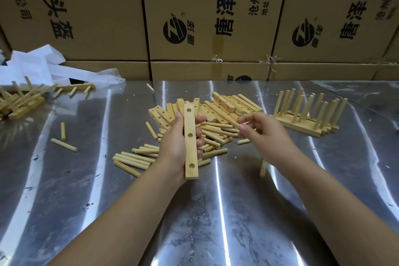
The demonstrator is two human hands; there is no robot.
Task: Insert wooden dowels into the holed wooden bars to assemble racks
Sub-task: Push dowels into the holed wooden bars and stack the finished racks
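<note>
My left hand [172, 147] grips a flat wooden bar [190, 136] with three round holes, held upright over the metal table [86, 179]. To its right, my right hand [263, 129] has curled fingers, with thumb and forefinger pinching the end of a thin dowel [228, 119] above the pile. Loose dowels [138, 157] lie heaped under and around both hands. Behind them is a heap of holed bars [226, 106]. Another dowel [263, 166] shows just below my right wrist.
Finished racks [306, 119] with upright dowels stand at the right. More assembled pieces [21, 99] lie at the far left beside white foam and plastic [32, 65]. Two stray dowels [64, 144] lie left of centre. Stacked cartons [194, 17] wall off the back.
</note>
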